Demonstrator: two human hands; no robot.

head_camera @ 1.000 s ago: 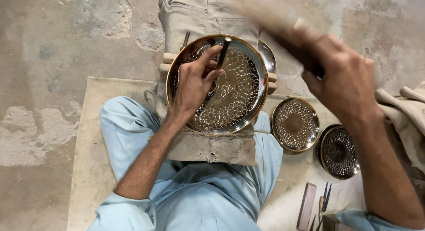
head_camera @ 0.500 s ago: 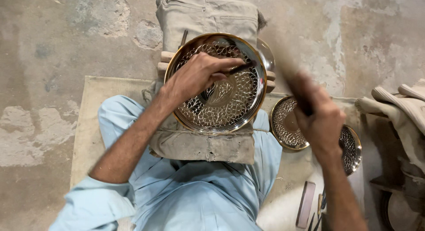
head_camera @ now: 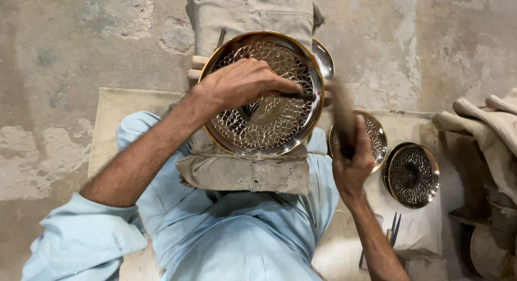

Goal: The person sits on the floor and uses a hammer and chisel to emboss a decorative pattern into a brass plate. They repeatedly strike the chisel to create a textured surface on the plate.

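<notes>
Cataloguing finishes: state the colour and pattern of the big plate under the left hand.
Shiny silver-toned plate with brassy rim, densely chased leaf-like pattern; head view.

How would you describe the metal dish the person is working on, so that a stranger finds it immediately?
Look at the cloth-wrapped block on the person's lap. The large round dish leans on it, under the left hand. Unlike the two smaller patterned dishes on the floor to the right, it is the biggest and has a gold-coloured rim.

bare concrete floor (head_camera: 81, 49) open at left, two small patterned plates (head_camera: 414, 176) and folded cloth (head_camera: 493, 122) crowding the right
</notes>
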